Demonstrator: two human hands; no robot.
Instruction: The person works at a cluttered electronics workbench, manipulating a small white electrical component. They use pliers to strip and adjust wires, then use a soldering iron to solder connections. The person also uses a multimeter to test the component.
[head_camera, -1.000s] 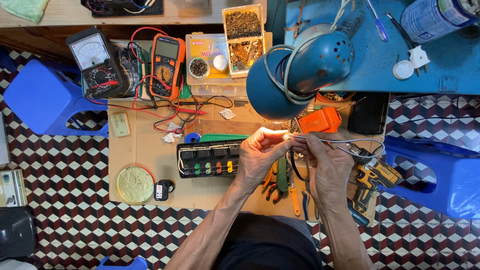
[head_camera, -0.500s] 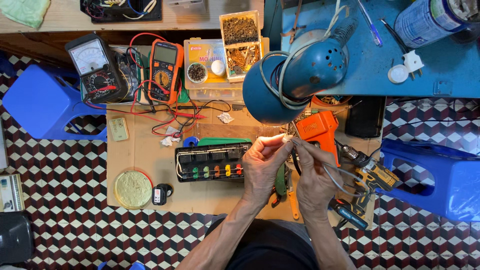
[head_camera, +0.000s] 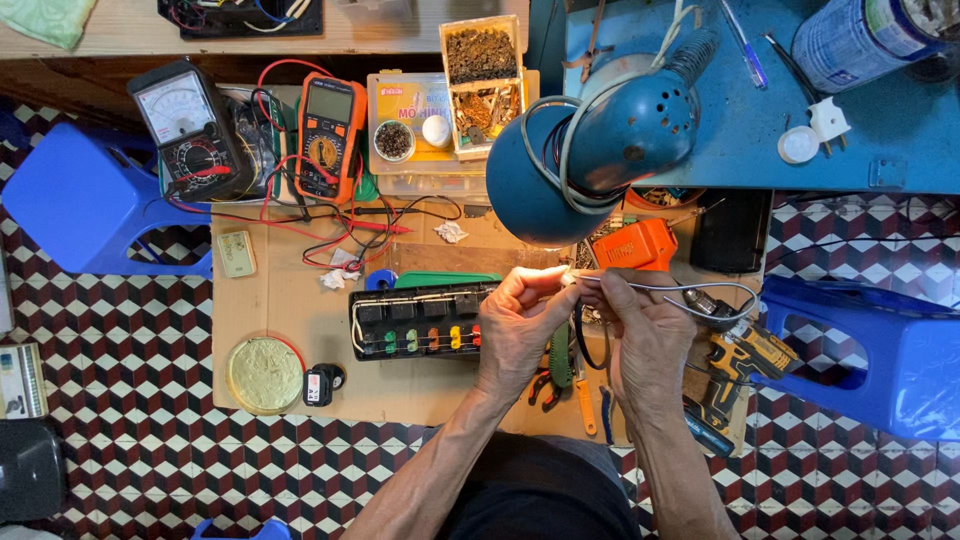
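A thin grey wire (head_camera: 668, 288) is pinched between the fingertips of the left hand (head_camera: 520, 335) and the right hand (head_camera: 648, 345), curving away to the right. Just left lies a black switch box with coloured buttons (head_camera: 420, 320). A blue metal lamp (head_camera: 590, 150) hangs close above, leaving little room.

Single head view, straight down, close above the cardboard-covered workbench (head_camera: 300, 330).

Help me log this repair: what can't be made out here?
Head view only:
- What the left hand and right hand pinch: washed out by lamp glare.
- Tools under the hands: mostly covered.
- Black strip: right end behind the left hand.
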